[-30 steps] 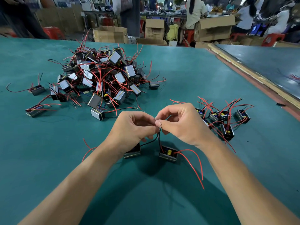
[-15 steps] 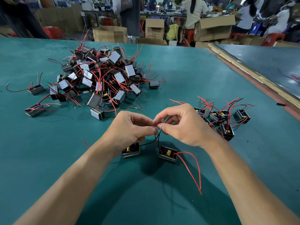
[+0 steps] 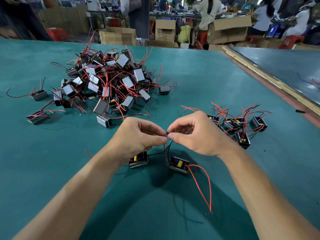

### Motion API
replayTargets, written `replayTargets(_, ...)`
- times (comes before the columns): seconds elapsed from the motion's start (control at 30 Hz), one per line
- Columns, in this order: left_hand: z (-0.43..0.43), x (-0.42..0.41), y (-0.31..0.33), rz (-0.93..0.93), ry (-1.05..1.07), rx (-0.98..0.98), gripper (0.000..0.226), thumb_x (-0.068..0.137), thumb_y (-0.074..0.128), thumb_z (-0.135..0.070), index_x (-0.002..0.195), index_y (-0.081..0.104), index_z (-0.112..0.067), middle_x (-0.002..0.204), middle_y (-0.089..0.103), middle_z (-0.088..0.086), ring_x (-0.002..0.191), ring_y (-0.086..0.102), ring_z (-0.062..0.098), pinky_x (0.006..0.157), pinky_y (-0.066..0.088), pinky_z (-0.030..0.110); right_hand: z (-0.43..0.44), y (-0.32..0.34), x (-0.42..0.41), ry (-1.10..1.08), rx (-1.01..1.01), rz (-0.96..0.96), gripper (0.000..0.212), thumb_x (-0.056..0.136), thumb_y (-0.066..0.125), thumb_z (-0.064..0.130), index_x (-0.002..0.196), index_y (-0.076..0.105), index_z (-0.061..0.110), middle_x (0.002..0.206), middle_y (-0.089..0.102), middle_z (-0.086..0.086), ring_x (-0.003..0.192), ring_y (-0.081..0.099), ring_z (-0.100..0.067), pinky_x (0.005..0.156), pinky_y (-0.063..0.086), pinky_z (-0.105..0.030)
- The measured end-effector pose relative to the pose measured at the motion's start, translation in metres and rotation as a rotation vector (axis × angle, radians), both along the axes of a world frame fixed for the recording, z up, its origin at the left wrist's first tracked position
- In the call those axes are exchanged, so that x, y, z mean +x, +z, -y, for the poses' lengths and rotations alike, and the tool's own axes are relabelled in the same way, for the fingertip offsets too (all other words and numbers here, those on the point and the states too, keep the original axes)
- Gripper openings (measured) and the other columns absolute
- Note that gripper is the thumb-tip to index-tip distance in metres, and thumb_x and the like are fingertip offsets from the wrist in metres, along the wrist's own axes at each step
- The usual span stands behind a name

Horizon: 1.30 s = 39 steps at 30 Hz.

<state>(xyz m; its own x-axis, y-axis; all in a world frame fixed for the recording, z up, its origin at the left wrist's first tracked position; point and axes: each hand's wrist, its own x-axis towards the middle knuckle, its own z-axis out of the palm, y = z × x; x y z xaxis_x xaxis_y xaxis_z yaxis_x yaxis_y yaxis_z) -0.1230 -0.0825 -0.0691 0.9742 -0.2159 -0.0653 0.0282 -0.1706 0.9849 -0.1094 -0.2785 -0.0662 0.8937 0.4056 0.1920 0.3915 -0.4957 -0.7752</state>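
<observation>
Green bench mat [image 3: 199,80] carries the left module [image 3: 138,160] and right module [image 3: 179,165] side by side, close enough for their leads [image 3: 156,154] to meet. Left hand [image 3: 138,135] and right hand [image 3: 195,134] each pinch a lead end between thumb and forefinger, tips pressed together above the modules, seemingly to twist a joint. The unworked pile [image 3: 107,80] lies apart at far left.

Green-covered desk [image 3: 199,80] and its load. Far left: a heap of small black wired boxes [image 3: 110,80], with strays around its foot (the outermost box [image 3: 36,116] lies well apart, at the left). Right: a close-set cluster of open-topped modules [image 3: 242,129]. Near centre: a left module [image 3: 138,159] and a right module [image 3: 179,164], apart, the latter's red wires [image 3: 202,186] trailing over the surface. A dark scrap [image 3: 300,111] lies near the right edge.
</observation>
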Motion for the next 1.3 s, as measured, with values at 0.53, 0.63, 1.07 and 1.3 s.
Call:
replayTargets(0.53,0.002,-0.001,-0.003,0.202,-0.056,0.101,0.015,0.072,0.08,0.008,0.075,0.074,-0.005,0.07,0.074,0.003,0.061,0.064,0.007,0.061,0.051,0.017,-0.011,0.002,-0.004,0.011,0.13,-0.421,0.023,0.088,0.053,0.0,0.068,0.059,0.008,0.054,0.053,0.006,0.049,0.049,-0.011,0.053,0.048,-0.027)
replayTargets(0.63,0.003,-0.002,-0.001,0.18,-0.035,0.112,0.007,0.078,0.078,-0.002,0.075,0.075,-0.008,0.07,0.074,0.005,0.055,0.058,0.011,0.054,0.048,0.021,-0.01,0.001,-0.003,-0.009,0.147,-0.405,0.026,0.091,0.05,-0.004,0.069,0.059,0.008,0.052,0.052,0.008,0.048,0.049,-0.011,0.052,0.049,-0.027)
replayTargets(1.07,-0.002,-0.002,0.001,0.079,-0.141,0.083,0.015,0.09,0.066,-0.007,0.076,0.071,-0.005,0.066,0.067,0.003,0.053,0.044,0.015,0.051,0.039,0.025,-0.003,-0.004,0.0,0.069,0.201,-0.212,0.015,0.084,0.069,0.0,0.08,0.068,0.014,0.069,0.065,-0.002,0.064,0.058,-0.018,0.062,0.054,-0.032)
replayTargets(1.3,-0.003,-0.001,0.0,0.09,-0.125,0.068,0.011,0.09,0.066,-0.004,0.08,0.07,-0.001,0.067,0.07,0.001,0.05,0.042,0.014,0.048,0.036,0.023,-0.003,-0.005,0.001,0.064,0.183,-0.092,0.016,0.086,0.073,0.004,0.08,0.07,0.02,0.067,0.067,0.006,0.058,0.059,-0.012,0.061,0.051,-0.03)
